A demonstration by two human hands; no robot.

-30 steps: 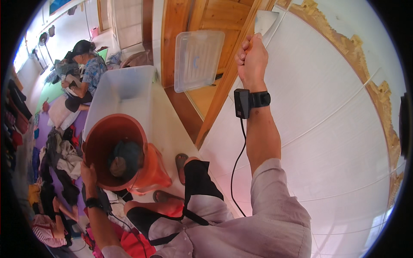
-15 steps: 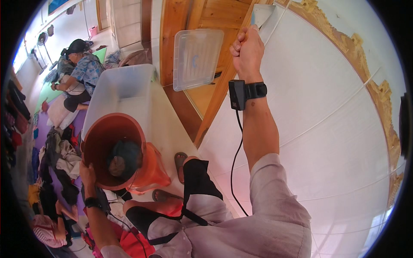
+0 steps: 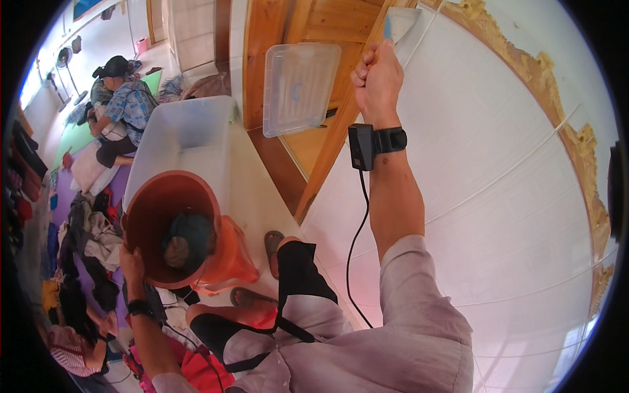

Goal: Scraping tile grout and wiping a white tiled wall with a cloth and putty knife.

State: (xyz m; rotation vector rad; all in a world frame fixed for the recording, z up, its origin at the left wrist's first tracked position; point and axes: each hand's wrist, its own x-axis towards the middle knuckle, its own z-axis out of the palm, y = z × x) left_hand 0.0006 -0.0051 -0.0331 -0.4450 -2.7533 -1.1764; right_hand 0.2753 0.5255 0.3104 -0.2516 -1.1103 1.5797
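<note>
My right hand [image 3: 379, 82] is raised at arm's length and closed around a putty knife [image 3: 404, 23] with a broad pale blade and a bit of blue at its handle. The blade lies at the white wall panel [image 3: 472, 157], beside the wooden door frame; whether it presses on the panel I cannot tell. Low on the left, my left hand [image 3: 132, 263] grips the rim of a reddish-brown bucket [image 3: 141, 226], which tilts toward me. Inside it lie a bluish-grey cloth-like heap [image 3: 190, 232] and a brownish lump [image 3: 177, 252], too dim to name.
Beneath the bucket is an orange stool-like stand [image 3: 232, 255], with a clear plastic bin [image 3: 206, 124] behind. A clear lid [image 3: 301, 88] leans on the wooden door. Ragged yellow-brown material [image 3: 544, 78] edges the panel. Clothes [image 3: 101, 236] cover the left floor; two people [image 3: 128, 105] [image 3: 75, 347] sit there.
The putty knife's blade has shifted slightly right on the wall. My left hand stays on the bucket. The far person in the patterned shirt has moved a little, head and arms shifting.
</note>
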